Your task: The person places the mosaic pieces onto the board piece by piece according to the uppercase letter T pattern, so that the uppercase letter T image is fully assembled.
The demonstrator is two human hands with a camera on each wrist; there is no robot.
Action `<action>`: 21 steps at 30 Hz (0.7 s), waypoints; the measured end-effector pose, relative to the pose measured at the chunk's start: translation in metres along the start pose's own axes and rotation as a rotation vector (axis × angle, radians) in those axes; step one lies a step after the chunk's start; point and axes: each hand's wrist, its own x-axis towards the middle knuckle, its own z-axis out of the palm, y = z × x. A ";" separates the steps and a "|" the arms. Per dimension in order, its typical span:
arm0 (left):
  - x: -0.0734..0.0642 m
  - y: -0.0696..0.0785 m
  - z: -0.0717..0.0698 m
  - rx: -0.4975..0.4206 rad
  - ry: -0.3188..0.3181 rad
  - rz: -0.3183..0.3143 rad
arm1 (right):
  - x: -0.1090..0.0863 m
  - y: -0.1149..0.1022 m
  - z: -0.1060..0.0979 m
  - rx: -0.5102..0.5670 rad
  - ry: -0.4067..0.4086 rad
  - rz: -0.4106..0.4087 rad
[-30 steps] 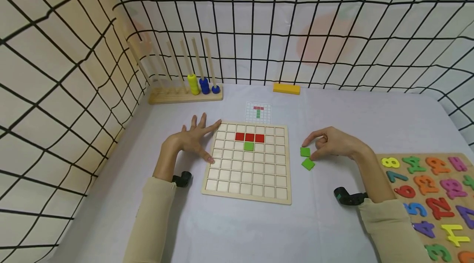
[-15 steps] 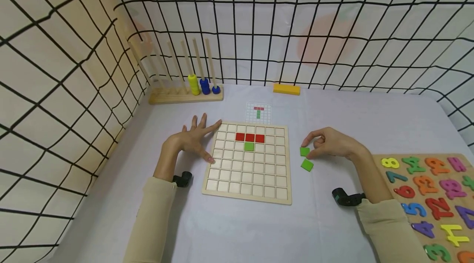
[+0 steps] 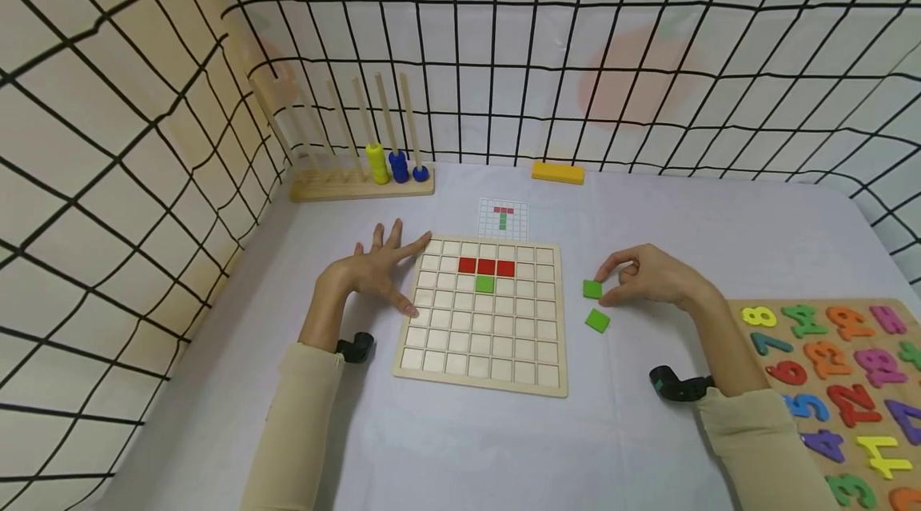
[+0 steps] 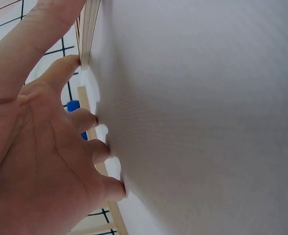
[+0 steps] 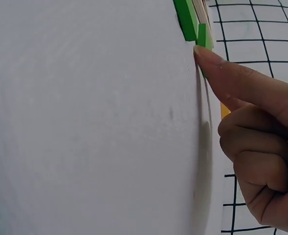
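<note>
A wooden grid board (image 3: 480,390) of cream squares lies on the table, with several red tiles (image 3: 486,267) in a row and one green tile (image 3: 485,284) below them. Fingers spread, my left hand (image 3: 370,269) touches the board's left side with its index finger at the top corner and its thumb lower down. In the left wrist view the other fingertips rest on the cloth. Right of the board, my right hand (image 3: 647,277) pinches a loose green tile (image 3: 592,289) at its right side between thumb and index finger, other fingers curled. Another green tile (image 3: 597,321) lies just nearer.
A printed card (image 3: 503,219) with a red and green T sits behind the board. Farther back are a peg stand (image 3: 345,189) with yellow and blue beads and a yellow block (image 3: 557,173). A number puzzle board (image 3: 777,351) lies at right. Black wire mesh (image 3: 492,63) encloses the back and left.
The farther green tile has shifted slightly away, and my right fingers have moved from over it to its right side. The nearer tile has turned a little. My left hand keeps its place.
</note>
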 end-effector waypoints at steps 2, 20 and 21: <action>0.000 0.000 0.000 -0.002 -0.001 0.001 | 0.000 0.000 0.001 -0.003 0.013 -0.006; 0.000 -0.002 0.000 -0.015 -0.002 0.007 | 0.009 -0.053 0.027 0.031 0.063 -0.096; 0.000 -0.002 0.000 -0.016 -0.001 0.009 | 0.011 -0.057 0.032 0.033 0.055 -0.096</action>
